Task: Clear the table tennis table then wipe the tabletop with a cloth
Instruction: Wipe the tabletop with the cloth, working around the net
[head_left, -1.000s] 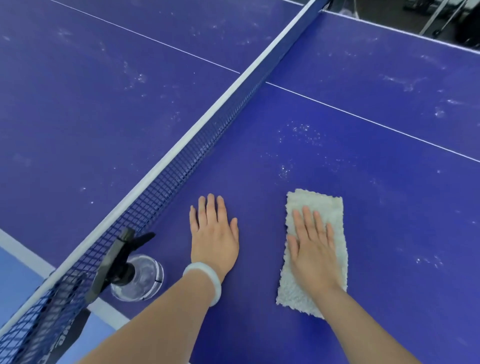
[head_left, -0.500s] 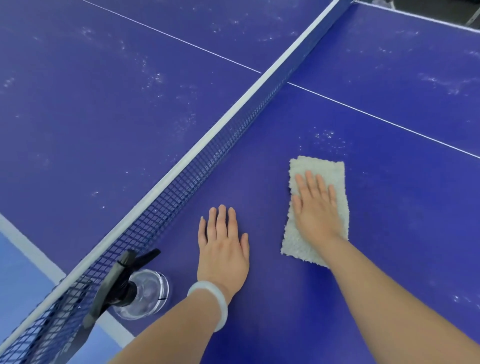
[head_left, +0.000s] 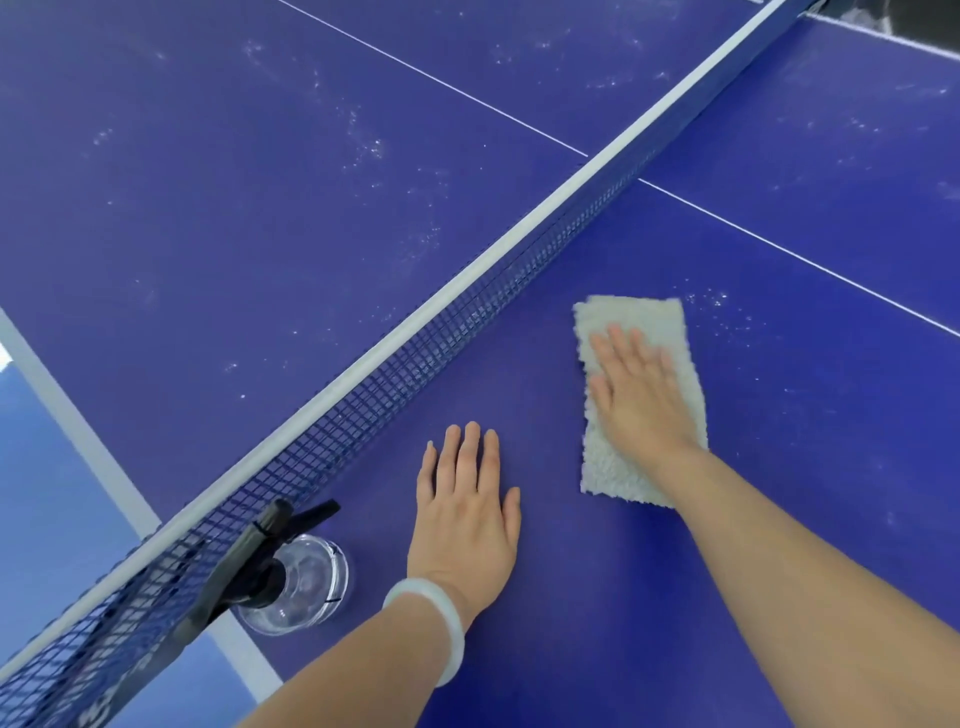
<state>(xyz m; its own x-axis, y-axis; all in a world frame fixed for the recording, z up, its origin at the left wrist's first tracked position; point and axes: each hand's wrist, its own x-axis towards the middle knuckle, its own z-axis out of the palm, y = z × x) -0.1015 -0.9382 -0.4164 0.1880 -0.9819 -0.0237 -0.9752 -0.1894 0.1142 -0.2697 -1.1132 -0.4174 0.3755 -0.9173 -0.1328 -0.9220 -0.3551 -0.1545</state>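
Nearest us, a clear spray bottle (head_left: 306, 587) with a black trigger head stands at the edge of the table (head_left: 571, 597), just beside the end of the net (head_left: 467, 312). Our left grip (head_left: 465, 514), with a white bangle (head_left: 441, 623) on its wrist, lies open and flat on the blue surface, fingers straight and together, holding nothing. Further out and to the right, our right grip (head_left: 636, 395) presses palm-down with straight fingers on the pale fluffy cloth (head_left: 631, 317). The cloth lies flat on our side of the net. White specks (head_left: 717, 301) dot the surface just past the cloth's far corner, and more are scattered over the half beyond the net.
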